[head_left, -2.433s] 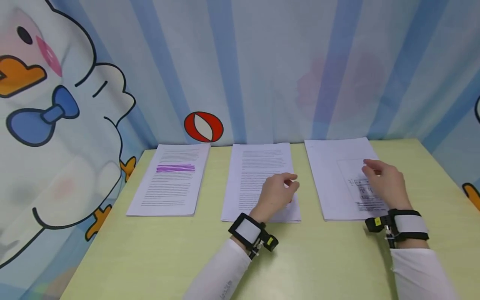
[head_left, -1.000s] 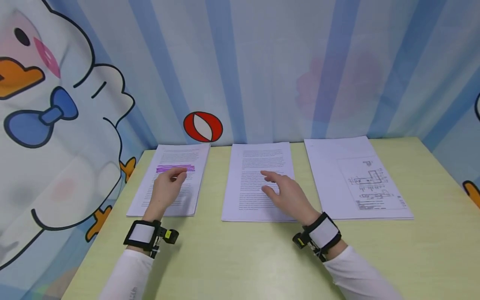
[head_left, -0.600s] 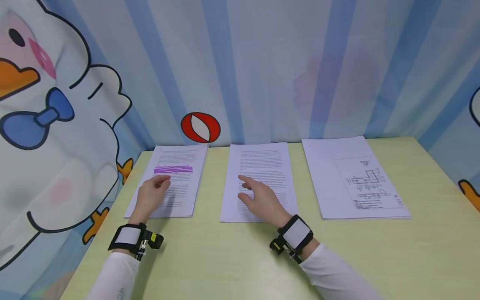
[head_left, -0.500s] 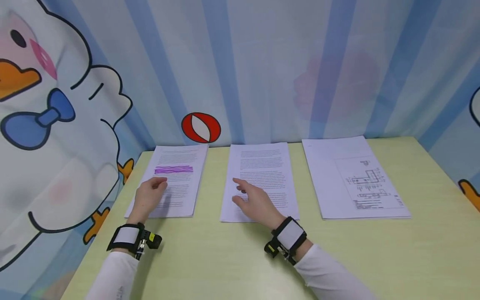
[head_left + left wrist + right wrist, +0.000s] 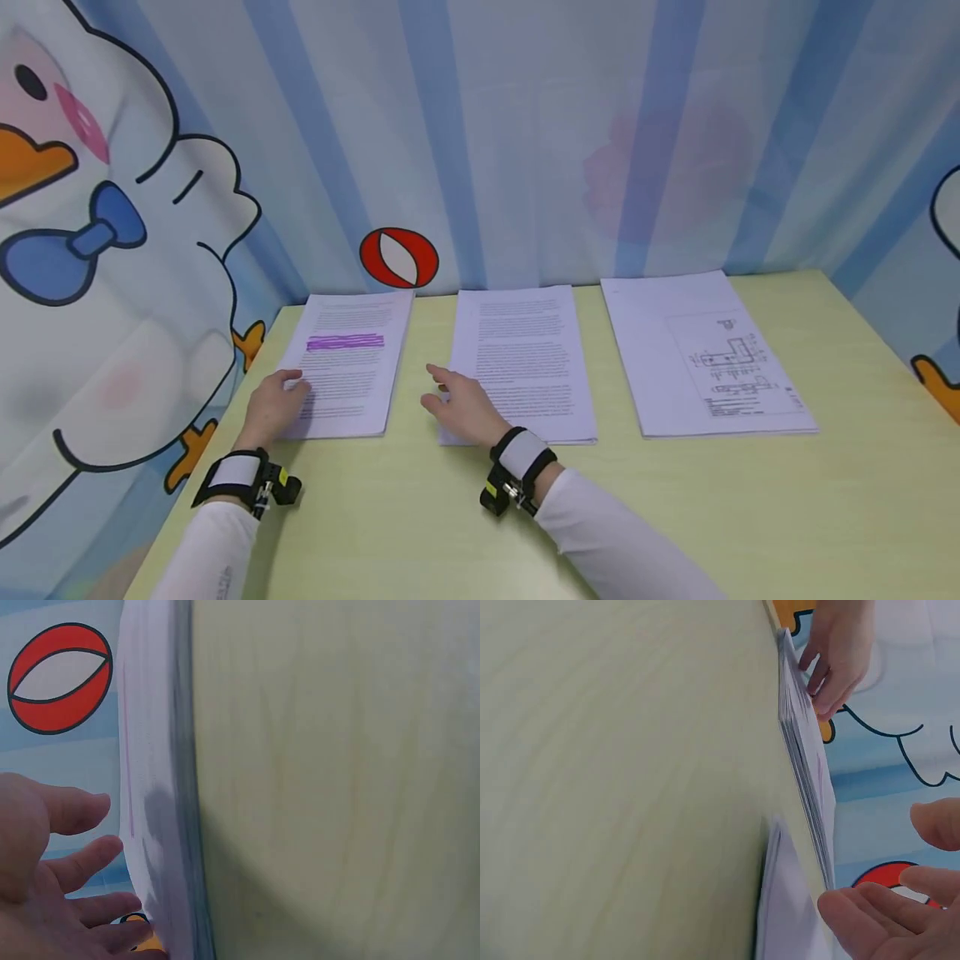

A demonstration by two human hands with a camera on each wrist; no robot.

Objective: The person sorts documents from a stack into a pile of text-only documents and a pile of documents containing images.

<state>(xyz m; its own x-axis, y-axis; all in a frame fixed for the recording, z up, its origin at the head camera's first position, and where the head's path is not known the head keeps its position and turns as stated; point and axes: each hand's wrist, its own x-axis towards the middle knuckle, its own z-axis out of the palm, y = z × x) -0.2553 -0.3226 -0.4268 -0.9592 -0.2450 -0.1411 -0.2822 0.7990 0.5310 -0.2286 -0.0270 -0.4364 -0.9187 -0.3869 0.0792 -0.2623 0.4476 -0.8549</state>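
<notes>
On the left of the table lies a stack of printed sheets [image 5: 348, 392] with purple highlighter strokes across its text. My left hand [image 5: 274, 408] is at this stack's left edge, fingers loosely spread, holding nothing; whether it touches the paper I cannot tell. A second stack of text pages [image 5: 521, 358] lies in the middle. Over its left edge and the gap between the two stacks is my right hand [image 5: 463, 406], fingers extended and thumb apart, also holding nothing. The left wrist view shows relaxed fingers [image 5: 90, 862] beside the highlighted stack.
A third stack [image 5: 652, 358], its top sheet bearing a technical drawing, lies at the right. All three rest near the back edge of the pale yellow table [image 5: 420, 517]. Behind hangs a blue striped curtain [image 5: 525, 150] with cartoon prints.
Both hands have moved left: the left from the middle stack to the highlighted stack's left edge, the right from the drawing stack across the middle one. The stacks stay in place.
</notes>
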